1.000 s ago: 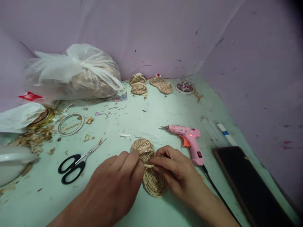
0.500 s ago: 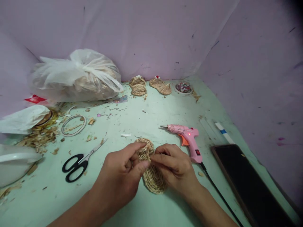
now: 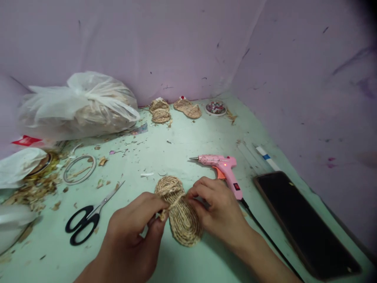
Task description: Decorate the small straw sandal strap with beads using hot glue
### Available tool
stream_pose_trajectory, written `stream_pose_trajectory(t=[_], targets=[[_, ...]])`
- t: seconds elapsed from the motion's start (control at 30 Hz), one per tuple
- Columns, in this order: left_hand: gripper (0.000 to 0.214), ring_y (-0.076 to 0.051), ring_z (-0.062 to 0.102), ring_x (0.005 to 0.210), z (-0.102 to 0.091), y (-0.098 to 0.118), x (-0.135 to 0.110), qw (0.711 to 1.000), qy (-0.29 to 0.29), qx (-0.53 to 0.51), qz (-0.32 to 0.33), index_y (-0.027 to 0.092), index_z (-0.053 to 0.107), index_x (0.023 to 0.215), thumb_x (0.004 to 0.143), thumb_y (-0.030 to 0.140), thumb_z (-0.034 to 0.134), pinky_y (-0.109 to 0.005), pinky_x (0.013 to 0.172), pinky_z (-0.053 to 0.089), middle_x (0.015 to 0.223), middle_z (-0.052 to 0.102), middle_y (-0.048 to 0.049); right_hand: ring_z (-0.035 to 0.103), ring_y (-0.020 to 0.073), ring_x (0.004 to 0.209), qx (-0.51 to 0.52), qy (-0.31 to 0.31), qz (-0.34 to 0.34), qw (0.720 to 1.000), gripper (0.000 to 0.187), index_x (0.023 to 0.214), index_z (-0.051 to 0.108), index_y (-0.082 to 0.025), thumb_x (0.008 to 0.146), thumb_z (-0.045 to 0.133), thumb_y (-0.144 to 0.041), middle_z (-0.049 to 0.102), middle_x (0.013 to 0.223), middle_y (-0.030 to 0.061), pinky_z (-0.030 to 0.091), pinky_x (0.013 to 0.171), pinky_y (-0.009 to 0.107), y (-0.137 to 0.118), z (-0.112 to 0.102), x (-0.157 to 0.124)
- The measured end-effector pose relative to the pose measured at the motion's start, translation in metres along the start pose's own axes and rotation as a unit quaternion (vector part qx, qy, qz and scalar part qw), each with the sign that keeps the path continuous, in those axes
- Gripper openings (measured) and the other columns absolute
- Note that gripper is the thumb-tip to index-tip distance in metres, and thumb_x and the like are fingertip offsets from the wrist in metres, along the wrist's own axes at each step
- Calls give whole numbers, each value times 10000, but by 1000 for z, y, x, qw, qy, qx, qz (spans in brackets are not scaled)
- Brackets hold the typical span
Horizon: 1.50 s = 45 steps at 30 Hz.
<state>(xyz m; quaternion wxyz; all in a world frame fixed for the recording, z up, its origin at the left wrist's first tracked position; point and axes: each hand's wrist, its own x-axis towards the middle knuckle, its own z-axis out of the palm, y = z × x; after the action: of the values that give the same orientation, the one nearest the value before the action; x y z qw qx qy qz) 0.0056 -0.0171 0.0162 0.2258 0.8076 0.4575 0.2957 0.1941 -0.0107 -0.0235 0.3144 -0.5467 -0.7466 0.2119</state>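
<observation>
The miniature straw sandal (image 3: 184,226) lies flat near the tabletop's (image 3: 188,141) front edge. The left hand (image 3: 132,236) is closed, thumb and forefinger pinching the loose end of the braided straw strap (image 3: 173,199) drawn across the toe. The right hand (image 3: 219,210) is curled, clamping the sandal's right rim, apparently steadying it against that pull. A pink glue gun (image 3: 221,167) lies just behind this hand, within reach, its nozzle pointing away from both hands.

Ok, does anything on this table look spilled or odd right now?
Yes: dry straw scraps are strewn over the table at left, and the pink glue gun lies on its side with its red light on.
</observation>
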Motion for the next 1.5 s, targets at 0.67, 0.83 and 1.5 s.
stream_pose_trajectory(t=[0.67, 0.83, 1.5], targets=[[94, -93, 522, 428, -7, -3, -1, 983, 11, 67, -169, 231, 639, 711, 727, 309, 590, -167, 418, 383, 552, 636, 47, 542, 150, 660, 65, 16, 65, 996, 103, 704, 632, -207, 726, 600, -111, 615, 708, 5, 393, 617, 298, -1, -3, 0], [248, -80, 355, 407, -3, -1, 6, 933, 17, -79, -351, 180, 613, 543, 634, 409, 640, -188, 396, 259, 415, 454, 44, 528, 133, 619, 123, 80, 95, 985, 104, 722, 623, -199, 735, 580, -105, 621, 705, 5, 415, 579, 282, 3, -5, 1], [323, -97, 372, 418, -4, -9, 12, 866, -68, -256, -424, 149, 661, 554, 703, 412, 548, -226, 442, 266, 380, 476, 11, 561, 168, 646, -37, 34, -19, 999, 100, 756, 701, -195, 763, 602, -187, 634, 682, 30, 381, 627, 321, 2, 13, 3]])
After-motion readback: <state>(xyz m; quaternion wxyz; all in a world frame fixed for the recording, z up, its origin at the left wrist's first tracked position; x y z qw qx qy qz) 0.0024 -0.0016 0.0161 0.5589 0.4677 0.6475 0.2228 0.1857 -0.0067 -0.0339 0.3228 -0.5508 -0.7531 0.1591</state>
